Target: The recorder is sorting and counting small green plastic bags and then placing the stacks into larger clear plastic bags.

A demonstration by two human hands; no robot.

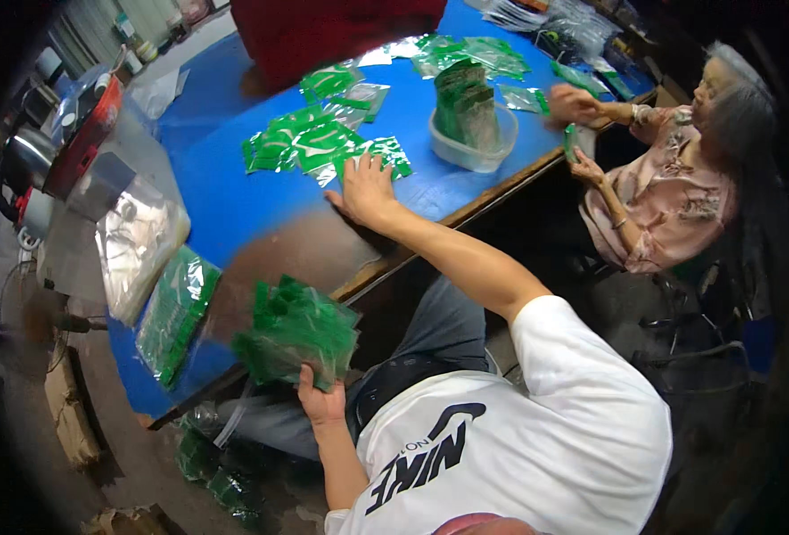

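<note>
A fanned stack of green-and-clear plastic packets (295, 332) is gripped in my left hand (323, 406), held near the table's front edge with the thumb on top. My right hand (368, 192) reaches across the blue table, its fingers spread and lying at the near edge of a loose pile of green packets (319, 141). Whether a fingertip pinches one of them cannot be made out. To the right of that hand, a clear plastic tub (472, 160) holds a bundle of packets (464, 102) standing upright.
A flat bundle of green packets (179, 314) lies at the table's left end, beside a bag of clear plastic (136, 236). Pots and a red container (91, 134) stand behind it. At the right, another person (662, 183) handles a green packet. A red object (336, 40) is at the far side.
</note>
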